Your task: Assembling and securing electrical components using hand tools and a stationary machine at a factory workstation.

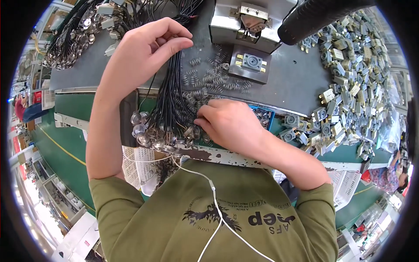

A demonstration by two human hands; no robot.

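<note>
My left hand (142,50) is raised above a bundle of black wires (172,87), its fingers loosely curled. A small gap shows between thumb and forefinger, with nothing visible in it. Round metal caps (146,139) cluster at the near ends of the wires, by the table's front edge. Beside them my right hand (231,124) is closed, thumb against forefinger; what it pinches is hidden. Loose coil springs (214,78) lie between the hands and a dark block (257,76). On this block sits a grey square switch housing (252,62) with brass terminals.
A metal fixture (244,26) stands behind the block, and a thick black tube (318,19) reaches in from above. Many grey switch housings (345,87) are heaped at the right. More capped wires (70,43) lie far left. A blue tray (264,114) is partly behind my right hand.
</note>
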